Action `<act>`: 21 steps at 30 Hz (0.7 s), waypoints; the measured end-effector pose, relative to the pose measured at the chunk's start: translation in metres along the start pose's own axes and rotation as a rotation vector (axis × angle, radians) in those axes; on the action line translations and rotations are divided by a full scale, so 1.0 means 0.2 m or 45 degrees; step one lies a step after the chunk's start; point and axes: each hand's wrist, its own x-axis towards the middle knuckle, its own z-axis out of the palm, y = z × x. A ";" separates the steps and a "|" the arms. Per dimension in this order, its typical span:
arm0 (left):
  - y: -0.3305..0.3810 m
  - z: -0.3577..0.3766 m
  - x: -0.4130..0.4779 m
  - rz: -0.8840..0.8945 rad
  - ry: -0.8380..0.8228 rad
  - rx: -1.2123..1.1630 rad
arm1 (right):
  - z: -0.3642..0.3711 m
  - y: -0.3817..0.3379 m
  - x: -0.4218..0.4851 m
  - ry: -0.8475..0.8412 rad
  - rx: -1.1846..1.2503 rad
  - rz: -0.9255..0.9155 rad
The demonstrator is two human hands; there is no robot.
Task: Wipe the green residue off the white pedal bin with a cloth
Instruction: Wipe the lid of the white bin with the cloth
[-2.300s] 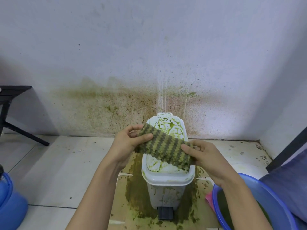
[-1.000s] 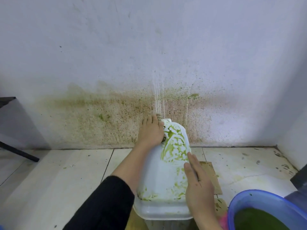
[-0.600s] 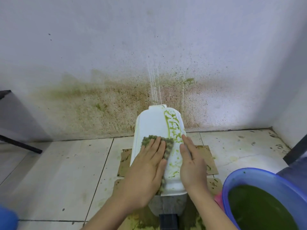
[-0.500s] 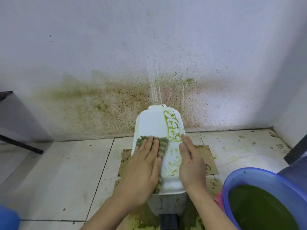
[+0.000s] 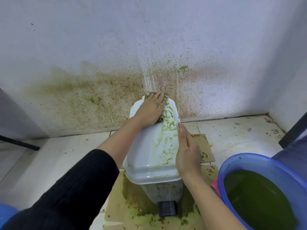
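The white pedal bin (image 5: 146,156) stands against the wall with its lid closed and a black pedal (image 5: 167,208) at its foot. Green residue (image 5: 168,120) streaks the right half of the lid; the left half looks wiped. My left hand (image 5: 150,109) lies flat on the far end of the lid and presses the green striped cloth (image 5: 164,99), which shows only at my fingertips and beside my palm. My right hand (image 5: 187,151) rests with straight fingers along the lid's right edge.
A blue basin (image 5: 245,161) of dark green water sits at the right. Stained cardboard (image 5: 204,146) lies under the bin. The wall (image 5: 99,90) behind is spattered green. A black leg (image 5: 18,142) crosses the floor at left, and a blue object (image 5: 6,214) shows at bottom left.
My left hand has slid the cloth from the middle of the lid up to its far end by the wall. My right hand stays on the lid's right edge.
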 end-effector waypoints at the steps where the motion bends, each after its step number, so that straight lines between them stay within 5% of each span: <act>1: 0.01 0.00 -0.03 0.033 -0.021 -0.011 | 0.00 0.00 0.00 0.012 0.008 0.006; 8: 0.14 0.06 -0.53 0.289 -0.031 -0.144 | 0.00 -0.02 -0.02 0.077 0.093 0.080; 12: 0.06 0.05 -0.90 0.197 0.039 -0.172 | -0.01 -0.01 -0.02 0.044 0.165 0.156; 18: -0.09 -0.06 -0.32 -0.271 0.153 -0.166 | -0.02 0.02 0.01 -0.008 0.199 0.216; 21: -0.07 -0.04 -0.03 -0.311 0.191 -0.109 | -0.01 0.03 0.03 -0.019 0.311 0.289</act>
